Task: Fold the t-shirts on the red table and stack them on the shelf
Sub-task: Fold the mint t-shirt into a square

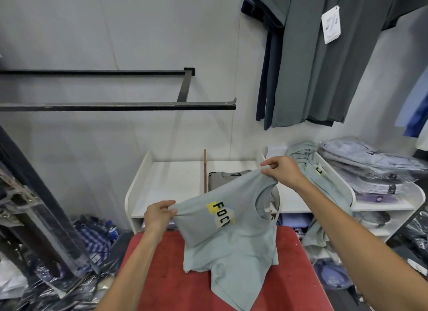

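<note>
While its lower half lies crumpled on the red table, the pale green t-shirt is lifted at the top, one side folded over so the chest print, black letters "FOC" on yellow and cream patches, faces up and only part of the word shows. Left hand pinches a bunched edge of the cloth at the shirt's left side, thumb on top, fingers curled under. Right hand pinches the shoulder seam near the neck opening, higher and farther back, thumb and fingers closed on the fabric; the cloth is stretched taut between the two hands. Both forearms are bare and reach in from the bottom edge of the view. Behind the table stands a white shelf with a raised rim and a thin wooden divider; just right of the divider a folded grey t-shirt lies flat on the top level. Farther right, a heap of green shirts hangs over the shelf edge, beside a stack of shirts in clear bags. Dark grey garments hang on the wall above right, one with a white tag. A black metal rail runs along the wall at left. Bagged clothing is piled on the floor at left.
</note>
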